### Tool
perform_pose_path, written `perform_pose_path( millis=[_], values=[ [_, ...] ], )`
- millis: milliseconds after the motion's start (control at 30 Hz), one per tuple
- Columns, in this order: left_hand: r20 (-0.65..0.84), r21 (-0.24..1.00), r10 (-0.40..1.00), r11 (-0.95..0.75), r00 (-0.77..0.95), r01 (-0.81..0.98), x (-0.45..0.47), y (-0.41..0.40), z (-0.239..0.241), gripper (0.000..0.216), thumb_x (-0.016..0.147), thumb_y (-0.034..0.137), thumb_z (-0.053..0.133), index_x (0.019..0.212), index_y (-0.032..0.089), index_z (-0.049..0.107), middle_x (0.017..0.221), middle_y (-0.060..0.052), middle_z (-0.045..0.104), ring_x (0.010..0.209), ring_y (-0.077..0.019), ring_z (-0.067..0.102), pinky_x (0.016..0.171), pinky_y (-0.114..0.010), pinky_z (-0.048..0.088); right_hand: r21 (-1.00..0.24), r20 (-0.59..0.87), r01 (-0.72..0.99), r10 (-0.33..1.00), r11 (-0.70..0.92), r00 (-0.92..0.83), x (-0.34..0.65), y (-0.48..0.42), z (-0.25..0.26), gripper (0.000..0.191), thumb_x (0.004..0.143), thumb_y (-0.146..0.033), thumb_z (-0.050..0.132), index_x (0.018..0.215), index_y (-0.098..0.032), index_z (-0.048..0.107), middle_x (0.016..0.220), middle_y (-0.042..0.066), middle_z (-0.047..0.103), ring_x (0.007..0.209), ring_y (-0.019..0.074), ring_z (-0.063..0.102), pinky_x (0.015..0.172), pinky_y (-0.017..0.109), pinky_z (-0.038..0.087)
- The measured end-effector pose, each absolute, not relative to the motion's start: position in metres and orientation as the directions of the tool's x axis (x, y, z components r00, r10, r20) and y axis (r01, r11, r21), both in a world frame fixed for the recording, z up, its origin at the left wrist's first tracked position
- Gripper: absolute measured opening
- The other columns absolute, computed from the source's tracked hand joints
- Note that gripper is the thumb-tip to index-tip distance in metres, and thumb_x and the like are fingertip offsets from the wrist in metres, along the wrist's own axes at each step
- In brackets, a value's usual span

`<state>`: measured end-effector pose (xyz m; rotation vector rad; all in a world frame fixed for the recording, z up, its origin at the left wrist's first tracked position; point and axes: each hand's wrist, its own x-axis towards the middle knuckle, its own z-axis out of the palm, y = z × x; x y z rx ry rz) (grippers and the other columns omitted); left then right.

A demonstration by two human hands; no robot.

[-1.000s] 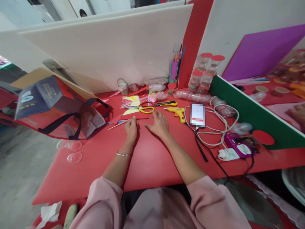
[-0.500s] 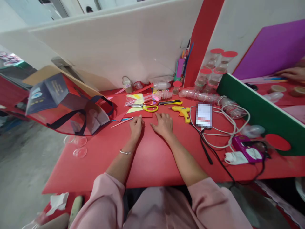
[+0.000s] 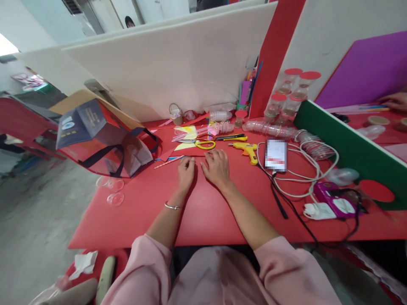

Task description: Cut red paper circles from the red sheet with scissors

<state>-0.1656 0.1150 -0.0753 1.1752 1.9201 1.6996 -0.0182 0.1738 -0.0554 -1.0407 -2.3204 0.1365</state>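
Note:
My left hand [image 3: 186, 171] rests on the red tabletop, fingers curled in, with nothing visible in it. Beside it on the right, my right hand [image 3: 216, 168] lies palm down, fingers spread and thumb pointing toward the left hand. Both are at the near edge of a sheet of red paper [image 3: 197, 153]. A pink-and-white striped stick [image 3: 168, 162] lies just left of my left hand. Beyond the fingers are yellow-handled scissors [image 3: 205, 145], a box cutter [image 3: 231, 137] and a yellow sheet [image 3: 181, 147]. A yellow glue gun [image 3: 248, 149] lies right of my right hand.
A large gift bag [image 3: 104, 135] stands at the left, near clear plastic discs [image 3: 115, 198]. At the right are a phone [image 3: 275, 155], coiled white cable [image 3: 314, 171], a purple power strip [image 3: 333, 199] and a green divider [image 3: 343, 156]. Stacked plastic cups [image 3: 270, 128] line the back; another person's hand [image 3: 396, 101] shows far right.
The view has shifted slightly, so the table's things sit a little further right. My hands stay at nearly the same place on the table, the left one slightly more curled.

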Motion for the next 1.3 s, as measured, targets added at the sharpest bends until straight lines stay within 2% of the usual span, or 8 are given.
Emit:
perform_pose_path(
  millis=[267, 367, 500, 633, 800, 1033, 1200, 1300],
  values=[
    [0.286, 0.946, 0.732, -0.111, -0.618, 0.306, -0.168, 0.117, -0.077, 0.016, 0.089, 0.031, 0.067, 0.076, 0.022, 0.068, 0.082, -0.003, 0.064, 0.085, -0.0187, 0.057, 0.083, -0.03, 0.049, -0.301, 0.416, 0.557, 0.632, 0.774, -0.654, -0.031, 0.152, -0.054, 0.04, 0.105, -0.027, 0.046, 0.135, -0.012, 0.069, 0.134, 0.017, 0.067, 0.129, 0.0311, 0.051, 0.124, 0.05, 0.025],
    [0.209, 0.974, 0.732, -0.1, -0.648, 0.202, -0.171, 0.119, -0.082, 0.014, 0.086, 0.035, 0.068, 0.084, 0.021, 0.07, 0.086, -0.003, 0.066, 0.081, -0.0173, 0.061, 0.075, -0.028, 0.052, -0.305, 0.423, 0.547, 0.625, 0.78, -0.656, -0.032, 0.152, -0.053, 0.04, 0.106, -0.027, 0.044, 0.132, -0.012, 0.071, 0.13, 0.017, 0.069, 0.126, 0.0309, 0.053, 0.123, 0.05, 0.026],
    [0.063, 0.997, 0.736, -0.073, -0.674, 0.014, -0.176, 0.12, -0.087, 0.028, 0.087, 0.044, 0.064, 0.098, 0.019, 0.064, 0.081, -0.003, 0.067, 0.063, -0.0156, 0.063, 0.058, -0.029, 0.053, -0.314, 0.407, 0.558, 0.64, 0.768, -0.652, -0.03, 0.155, -0.052, 0.038, 0.106, -0.028, 0.046, 0.13, -0.014, 0.072, 0.129, 0.016, 0.07, 0.125, 0.0303, 0.053, 0.123, 0.049, 0.027],
    [0.005, 0.994, 0.734, -0.076, -0.679, -0.075, -0.178, 0.12, -0.086, 0.032, 0.083, 0.045, 0.066, 0.099, 0.018, 0.061, 0.074, -0.001, 0.066, 0.058, -0.0143, 0.064, 0.055, -0.028, 0.054, -0.304, 0.401, 0.581, 0.655, 0.755, -0.64, -0.03, 0.159, -0.053, 0.036, 0.104, -0.027, 0.051, 0.13, -0.012, 0.072, 0.128, 0.016, 0.07, 0.123, 0.0306, 0.055, 0.121, 0.048, 0.028],
    [0.019, 0.995, 0.747, -0.079, -0.665, -0.061, -0.172, 0.117, -0.081, 0.031, 0.079, 0.044, 0.073, 0.093, 0.018, 0.065, 0.071, 0.0, 0.064, 0.06, -0.0134, 0.064, 0.054, -0.024, 0.054, -0.316, 0.381, 0.616, 0.691, 0.722, -0.614, -0.029, 0.162, -0.05, 0.037, 0.103, -0.027, 0.051, 0.132, -0.015, 0.07, 0.128, 0.015, 0.071, 0.121, 0.0303, 0.056, 0.118, 0.047, 0.03],
    [0.019, 0.997, 0.762, -0.067, -0.647, -0.05, -0.17, 0.119, -0.081, 0.028, 0.081, 0.044, 0.069, 0.093, 0.019, 0.064, 0.071, 0.001, 0.063, 0.058, -0.0129, 0.063, 0.051, -0.024, 0.052, -0.319, 0.239, 0.668, 0.739, 0.673, -0.63, -0.036, 0.187, -0.027, 0.032, 0.099, -0.024, 0.055, 0.123, -0.016, 0.075, 0.122, 0.017, 0.073, 0.116, 0.0333, 0.061, 0.101, 0.047, 0.044],
    [0.016, 0.998, 0.781, -0.052, -0.624, -0.04, -0.17, 0.12, -0.081, 0.027, 0.082, 0.044, 0.07, 0.093, 0.019, 0.064, 0.07, 0.001, 0.063, 0.056, -0.0128, 0.063, 0.051, -0.024, 0.051, -0.321, 0.226, 0.681, 0.752, 0.658, -0.619, -0.046, 0.206, -0.011, 0.034, 0.099, -0.022, 0.056, 0.127, -0.014, 0.074, 0.126, 0.02, 0.073, 0.12, 0.0348, 0.062, 0.102, 0.047, 0.045],
    [0.023, 0.998, 0.779, -0.052, -0.626, -0.028, -0.169, 0.12, -0.08, 0.027, 0.081, 0.042, 0.072, 0.093, 0.02, 0.064, 0.069, 0.002, 0.063, 0.054, -0.0119, 0.06, 0.05, -0.024, 0.05, -0.329, 0.229, 0.675, 0.749, 0.661, -0.622, -0.045, 0.211, -0.007, 0.037, 0.098, -0.023, 0.058, 0.132, -0.016, 0.071, 0.131, 0.017, 0.072, 0.123, 0.0337, 0.062, 0.103, 0.044, 0.045]
  ],
)
